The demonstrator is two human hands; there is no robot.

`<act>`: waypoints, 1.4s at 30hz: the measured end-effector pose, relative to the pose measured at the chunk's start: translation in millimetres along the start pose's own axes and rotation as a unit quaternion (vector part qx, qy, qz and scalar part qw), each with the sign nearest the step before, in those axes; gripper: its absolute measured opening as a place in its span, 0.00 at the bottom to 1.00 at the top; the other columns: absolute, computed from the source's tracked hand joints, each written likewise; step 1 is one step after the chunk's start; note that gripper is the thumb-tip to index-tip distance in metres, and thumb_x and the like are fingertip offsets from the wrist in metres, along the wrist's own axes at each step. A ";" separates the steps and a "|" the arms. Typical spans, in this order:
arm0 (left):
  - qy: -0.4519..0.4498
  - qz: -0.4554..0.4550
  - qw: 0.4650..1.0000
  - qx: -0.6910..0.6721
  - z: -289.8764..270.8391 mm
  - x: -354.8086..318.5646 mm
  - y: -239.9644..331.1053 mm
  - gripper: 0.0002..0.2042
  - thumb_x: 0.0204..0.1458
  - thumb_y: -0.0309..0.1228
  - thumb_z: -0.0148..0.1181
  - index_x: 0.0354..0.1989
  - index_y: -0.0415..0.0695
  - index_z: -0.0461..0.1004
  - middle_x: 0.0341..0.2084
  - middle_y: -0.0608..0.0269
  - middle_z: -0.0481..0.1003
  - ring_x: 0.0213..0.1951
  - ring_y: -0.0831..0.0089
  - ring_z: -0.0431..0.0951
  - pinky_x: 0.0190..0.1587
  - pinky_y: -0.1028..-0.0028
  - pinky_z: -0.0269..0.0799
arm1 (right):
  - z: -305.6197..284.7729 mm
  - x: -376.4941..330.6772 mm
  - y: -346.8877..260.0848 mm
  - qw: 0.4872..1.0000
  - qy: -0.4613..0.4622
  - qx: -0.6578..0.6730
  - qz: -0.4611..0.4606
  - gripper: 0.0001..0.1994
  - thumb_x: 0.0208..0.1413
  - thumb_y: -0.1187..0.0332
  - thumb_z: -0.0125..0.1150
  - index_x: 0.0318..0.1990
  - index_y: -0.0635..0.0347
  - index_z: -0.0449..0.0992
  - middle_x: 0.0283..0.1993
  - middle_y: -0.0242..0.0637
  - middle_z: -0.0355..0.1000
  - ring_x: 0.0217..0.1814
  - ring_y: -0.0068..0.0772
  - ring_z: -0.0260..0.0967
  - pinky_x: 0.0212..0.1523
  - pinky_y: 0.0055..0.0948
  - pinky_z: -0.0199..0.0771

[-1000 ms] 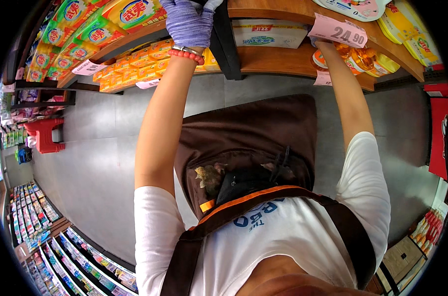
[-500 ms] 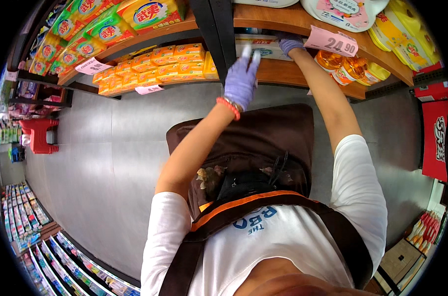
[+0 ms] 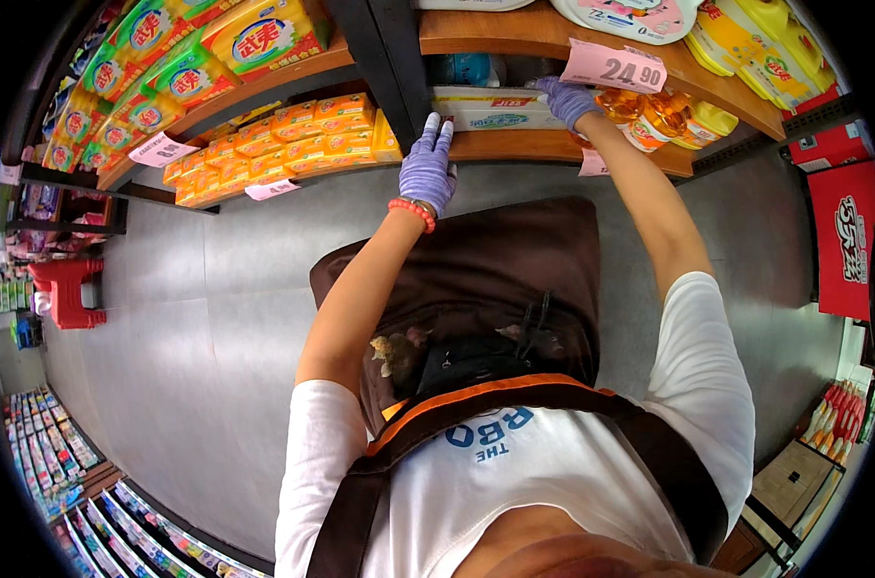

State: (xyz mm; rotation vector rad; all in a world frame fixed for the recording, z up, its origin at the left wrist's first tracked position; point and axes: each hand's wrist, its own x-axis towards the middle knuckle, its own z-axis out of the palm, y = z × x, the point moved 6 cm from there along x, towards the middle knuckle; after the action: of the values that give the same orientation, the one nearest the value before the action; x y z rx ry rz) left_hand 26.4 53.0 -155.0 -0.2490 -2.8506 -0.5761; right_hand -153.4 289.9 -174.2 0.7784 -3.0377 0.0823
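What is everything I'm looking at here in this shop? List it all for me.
white flat boxes: a short stack, white, on the middle shelf between the hands
orange soap bars: many, orange, stacked on the shelf left of the black post
green and yellow packs: several, on the upper shelf at left
orange bottles: a few, on the shelf by the right hand
pink price tag: one, on the shelf edge at right
red stool: one, on the grey floor at left
left hand: purple glove, open, by the black post
right hand: purple glove, at the end of the white boxes
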 end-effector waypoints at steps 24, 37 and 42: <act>-0.157 -0.055 0.982 0.088 8.0 81.9 16.5 0.29 0.51 0.20 0.38 0.65 0.50 0.46 0.64 0.57 0.46 0.52 0.58 0.69 0.50 0.66 0.69 | -4.4 107.0 -52.1 0.960 0.221 0.012 0.170 0.21 0.57 0.54 0.43 0.55 0.55 0.62 0.55 0.42 0.64 0.54 0.42 0.65 0.48 0.43 0.69; -0.146 -0.063 0.987 0.035 11.8 75.0 9.7 0.41 0.40 0.21 0.55 0.66 0.51 0.43 0.65 0.61 0.44 0.56 0.57 0.64 0.55 0.67 0.65 | -9.0 55.6 -10.0 0.767 0.148 0.609 0.141 0.23 0.56 0.53 0.46 0.54 0.55 0.61 0.54 0.40 0.65 0.53 0.39 0.65 0.44 0.40 0.73; -0.056 -0.015 0.989 -0.137 14.0 71.7 14.3 0.41 0.42 0.25 0.62 0.65 0.45 0.44 0.64 0.55 0.45 0.61 0.61 0.57 0.59 0.70 0.59 | -9.1 8.9 -17.0 0.605 0.084 0.773 0.171 0.23 0.55 0.52 0.47 0.54 0.55 0.61 0.54 0.39 0.65 0.53 0.37 0.65 0.42 0.38 0.75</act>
State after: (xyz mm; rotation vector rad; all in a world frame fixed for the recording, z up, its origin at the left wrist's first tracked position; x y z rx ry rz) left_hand -42.0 80.2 -144.6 -0.2936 -2.8791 -0.9910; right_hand -153.1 271.3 -164.1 -0.0549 -2.0633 2.6630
